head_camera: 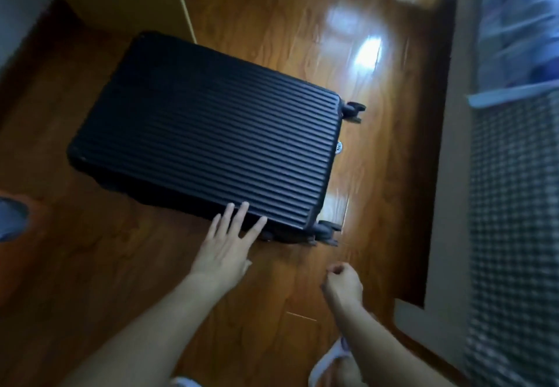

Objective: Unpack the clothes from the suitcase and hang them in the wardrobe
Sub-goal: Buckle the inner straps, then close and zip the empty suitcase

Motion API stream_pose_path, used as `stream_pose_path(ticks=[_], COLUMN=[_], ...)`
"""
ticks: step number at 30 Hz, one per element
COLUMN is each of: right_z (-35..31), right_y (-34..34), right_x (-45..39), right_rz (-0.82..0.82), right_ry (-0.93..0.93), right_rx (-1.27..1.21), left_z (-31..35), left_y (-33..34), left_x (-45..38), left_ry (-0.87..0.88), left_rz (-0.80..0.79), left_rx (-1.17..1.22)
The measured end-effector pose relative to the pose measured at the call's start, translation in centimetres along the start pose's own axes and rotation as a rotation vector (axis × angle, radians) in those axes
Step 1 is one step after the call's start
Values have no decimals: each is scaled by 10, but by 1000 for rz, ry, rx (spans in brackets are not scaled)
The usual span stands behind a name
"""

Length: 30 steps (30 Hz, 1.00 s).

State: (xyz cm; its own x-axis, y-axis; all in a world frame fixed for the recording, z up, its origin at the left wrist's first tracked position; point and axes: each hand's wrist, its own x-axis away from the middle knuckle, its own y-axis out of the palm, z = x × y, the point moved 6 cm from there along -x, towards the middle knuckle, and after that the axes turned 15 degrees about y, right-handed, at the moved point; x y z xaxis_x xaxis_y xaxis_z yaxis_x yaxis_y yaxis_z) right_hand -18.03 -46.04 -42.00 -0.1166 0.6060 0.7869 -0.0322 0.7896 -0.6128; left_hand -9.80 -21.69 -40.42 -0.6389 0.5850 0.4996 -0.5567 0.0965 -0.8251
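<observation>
Head view: closed black suitcase (205, 132) flat on floor (378, 175); left hand (228, 243) fingers spread touching its edge; right hand (343, 283) curled, holding nothing.

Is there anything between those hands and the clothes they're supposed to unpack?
Yes: the black suitcase lies flat on the wooden floor with its ribbed shell closed, so no clothes show. The left hand reaches its near edge with straight fingers; the right hand hangs curled over bare floor, holding nothing.

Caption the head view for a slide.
Left hand open on closed ribbed black hard-shell suitcase lying on glossy wooden floor; right hand curled, empty.
</observation>
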Motion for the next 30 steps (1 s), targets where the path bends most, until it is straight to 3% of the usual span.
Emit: stream_pose_path(ticks=[3, 7, 9, 12, 16, 21, 25, 30], right_z=[48, 38, 21, -7, -27, -55, -62, -45], right_y=[66, 152, 173, 187, 201, 185, 171, 161], right_x=[-40, -115, -135, -144, -131, -123, -131, -130], right_rz=[-57, -178, -230, -183, -300, -353, -31, 135], right_ry=[27, -30, -104, -292, -464, -290, -373, -500], right_rx=[-162, -516, -737, -743, -765, -1024, -793, -617], left_z=[-1, -20, -23, -18, -12, -49, -64, -56], left_y=[14, 6, 6, 7, 4, 9, 24, 30], left_x=[-42, -100, -114, -135, -145, -108, -111, -115], left_ry=[208, 385, 406, 322, 289, 313, 197, 81], left_rz=[152, 388, 446, 567, 541, 456, 464, 490], left_rx=[-236, -509, -576, -507, -400, -413, -483, -441])
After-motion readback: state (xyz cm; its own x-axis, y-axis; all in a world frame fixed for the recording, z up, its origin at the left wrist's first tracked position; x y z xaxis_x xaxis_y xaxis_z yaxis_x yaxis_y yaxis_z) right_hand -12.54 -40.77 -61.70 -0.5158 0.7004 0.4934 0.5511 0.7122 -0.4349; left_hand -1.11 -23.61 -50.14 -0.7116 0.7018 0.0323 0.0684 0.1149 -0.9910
